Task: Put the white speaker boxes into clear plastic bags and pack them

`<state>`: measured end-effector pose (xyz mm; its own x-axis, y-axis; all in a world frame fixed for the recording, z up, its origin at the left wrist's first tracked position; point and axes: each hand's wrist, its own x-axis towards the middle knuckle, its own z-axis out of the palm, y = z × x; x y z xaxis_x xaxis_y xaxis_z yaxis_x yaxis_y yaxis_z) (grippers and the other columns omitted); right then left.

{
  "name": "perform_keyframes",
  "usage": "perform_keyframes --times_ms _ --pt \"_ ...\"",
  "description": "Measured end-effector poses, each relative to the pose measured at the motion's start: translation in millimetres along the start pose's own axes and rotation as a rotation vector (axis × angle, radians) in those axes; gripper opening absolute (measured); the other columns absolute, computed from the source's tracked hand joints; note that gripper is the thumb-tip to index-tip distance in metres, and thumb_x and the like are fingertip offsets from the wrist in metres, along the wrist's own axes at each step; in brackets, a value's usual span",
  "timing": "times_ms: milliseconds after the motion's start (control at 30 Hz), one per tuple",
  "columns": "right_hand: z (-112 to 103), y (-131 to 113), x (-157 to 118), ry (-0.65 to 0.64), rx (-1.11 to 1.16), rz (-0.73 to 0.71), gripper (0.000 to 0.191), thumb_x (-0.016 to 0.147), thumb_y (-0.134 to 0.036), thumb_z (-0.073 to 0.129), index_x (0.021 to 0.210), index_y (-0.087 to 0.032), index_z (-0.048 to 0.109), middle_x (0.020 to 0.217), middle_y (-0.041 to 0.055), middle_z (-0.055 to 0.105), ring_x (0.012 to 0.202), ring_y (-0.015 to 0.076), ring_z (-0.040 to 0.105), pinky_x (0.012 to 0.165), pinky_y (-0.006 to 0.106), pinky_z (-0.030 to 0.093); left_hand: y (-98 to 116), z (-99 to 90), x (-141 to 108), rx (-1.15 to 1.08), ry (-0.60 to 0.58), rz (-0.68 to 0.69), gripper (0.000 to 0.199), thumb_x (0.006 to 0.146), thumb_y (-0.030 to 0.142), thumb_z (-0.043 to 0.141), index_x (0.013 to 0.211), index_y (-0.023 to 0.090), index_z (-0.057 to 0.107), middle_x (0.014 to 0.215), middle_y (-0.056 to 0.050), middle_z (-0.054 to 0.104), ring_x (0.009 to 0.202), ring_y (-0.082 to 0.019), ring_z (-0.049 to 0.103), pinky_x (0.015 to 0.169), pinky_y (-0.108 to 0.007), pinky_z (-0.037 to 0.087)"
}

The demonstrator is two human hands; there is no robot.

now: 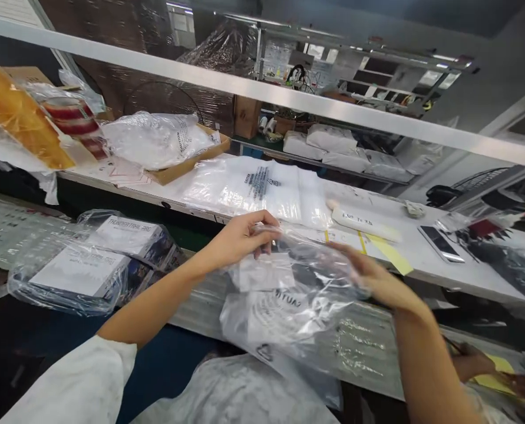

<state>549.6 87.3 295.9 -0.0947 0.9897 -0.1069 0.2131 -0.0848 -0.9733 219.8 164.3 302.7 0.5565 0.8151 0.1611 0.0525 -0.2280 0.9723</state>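
A clear plastic bag (284, 312) with a mirrored caution print is spread between my two hands above the grey conveyor surface. My left hand (253, 235) is closed, thumb and fingers pinching the bag's top edge. On the bag's right side, my right hand (372, 280) is bent around the plastic, somewhat blurred by motion. Pale rectangular shapes and something dark show through the film, too unclear to name. Beyond my hands, a stack of flat clear bags (262, 185) with caution print lies on the white shelf (372, 206).
Bagged boxes (89, 259) sit on the left of the conveyor. Along the shelf are a cardboard tray (191, 159) of bags, tape rolls (74, 121) and a phone (441, 243). A metal bar (262, 88) crosses ahead. Another person's hand (472, 362) is at lower right with yellow paper.
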Motion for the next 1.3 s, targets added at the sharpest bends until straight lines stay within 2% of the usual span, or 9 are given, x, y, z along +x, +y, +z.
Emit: perform_keyframes --times_ms 100,167,300,500,633,833,1033,1200,1300 --pt "-28.6 -22.7 -41.9 0.650 0.013 -0.531 0.033 0.072 -0.030 0.087 0.103 -0.025 0.077 0.107 0.0064 0.080 0.100 0.0281 0.076 0.091 0.047 0.063 9.8 48.9 -5.4 0.120 -0.024 0.016 0.014 0.093 0.034 0.070 0.095 0.020 0.070 0.079 0.000 0.072 0.061 -0.013 0.065 0.056 -0.024 0.052" --pt "-31.2 -32.9 -70.7 0.771 -0.039 -0.731 0.026 0.080 -0.033 0.079 0.105 -0.025 0.078 0.113 0.0081 0.078 0.112 0.0312 0.073 0.108 0.055 0.055 16.5 80.3 -8.2 0.239 -0.023 0.099 0.009 0.092 0.030 0.070 0.093 0.021 0.074 0.087 -0.001 0.076 0.067 -0.014 0.067 0.062 -0.025 0.052" --pt "-21.5 -15.4 -111.2 0.172 -0.517 -0.332 0.055 0.074 -0.047 0.084 0.126 -0.029 0.072 0.122 0.0108 0.075 0.109 0.0357 0.071 0.098 0.052 0.056 23.1 126.4 -18.0 0.362 -0.037 0.162 0.012 0.093 0.035 0.071 0.091 0.024 0.076 0.089 -0.001 0.079 0.078 -0.019 0.070 0.073 -0.028 0.052" --pt "-47.4 53.1 -126.5 -0.242 -0.389 0.015 0.042 0.089 -0.059 0.072 0.070 -0.021 0.068 0.070 0.0025 0.063 0.066 0.0180 0.057 0.062 0.030 0.047 -9.8 164.3 -55.6 0.152 0.008 -0.107 0.022 0.087 0.042 0.078 0.083 0.022 0.071 0.073 0.001 0.070 0.070 -0.016 0.067 0.066 -0.026 0.050" --pt "-50.0 84.2 -127.2 -0.198 -0.117 0.033 0.044 0.086 -0.064 0.075 0.078 -0.020 0.077 0.086 0.0064 0.069 0.075 0.0198 0.064 0.069 0.032 0.055 -46.1 189.3 -91.4 -0.248 0.213 -0.252 0.034 0.077 0.046 0.086 0.092 0.019 0.072 0.098 -0.008 0.076 0.086 -0.022 0.074 0.073 -0.030 0.059" --pt "-14.0 126.7 -130.0 -0.343 -0.083 0.086 0.047 0.091 -0.066 0.069 0.083 -0.021 0.083 0.083 0.0091 0.078 0.081 0.0268 0.073 0.079 0.039 0.058 -90.9 221.4 -143.1 -0.248 0.430 -0.572 0.048 0.072 0.061 0.086 0.085 0.018 0.067 0.051 0.008 0.049 0.040 -0.012 0.051 0.038 -0.023 0.044" --pt "18.5 161.2 -121.1 0.175 -0.001 0.047 0.046 0.089 -0.068 0.068 0.085 -0.024 0.079 0.061 0.0014 0.065 0.061 0.0204 0.058 0.065 0.034 0.048 -101.3 204.9 -183.3 -0.245 0.105 -0.564 0.045 0.083 0.060 0.079 0.079 0.019 0.062 0.064 0.003 0.058 0.057 -0.011 0.052 0.054 -0.021 0.043" --pt "20.3 169.5 -121.4 -0.096 0.161 0.232 0.054 0.081 -0.070 0.071 0.060 -0.021 0.063 0.066 0.0049 0.062 0.064 0.0199 0.055 0.061 0.033 0.044 -113.1 183.2 -207.2 -0.105 -0.366 -0.694 0.050 0.086 0.065 0.074 0.071 0.017 0.073 0.056 0.002 0.049 0.051 -0.011 0.040 0.050 -0.024 0.029" --pt "17.7 170.5 -125.7 -0.231 0.403 0.354 0.054 0.078 -0.069 0.076 0.060 -0.023 0.053 0.062 -0.0002 0.052 0.052 0.0140 0.043 0.049 0.030 0.037 -131.8 185.2 -214.5 -0.101 -0.093 -0.650 0.053 0.091 0.066 0.065 0.070 0.019 0.076 0.059 -0.002 0.055 0.062 -0.017 0.055 0.057 -0.025 0.041"
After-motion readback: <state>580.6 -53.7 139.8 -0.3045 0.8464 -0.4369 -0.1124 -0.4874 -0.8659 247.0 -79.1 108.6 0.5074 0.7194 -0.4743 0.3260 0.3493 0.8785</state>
